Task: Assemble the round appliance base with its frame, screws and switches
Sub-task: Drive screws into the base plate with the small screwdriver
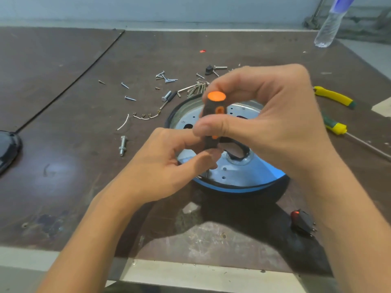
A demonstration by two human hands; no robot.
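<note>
- Over the round base (pixel 232 172), the right hand (pixel 275 123) grips a black-and-orange screwdriver (pixel 213 115); the left hand (pixel 165 166) pinches its lower end.
- It sits on the brown table (pixel 74 144): shiny metal plate, blue rim, black edging.
- Beyond it, loose screws (pixel 167 78); nearer, a red switch (pixel 302 223).

No text, number or brand can be read anywhere in the scene. The plastic bottle (pixel 326 28) at the far right carries a blue label (pixel 341 3), but its print is too blurred to make out.
</note>
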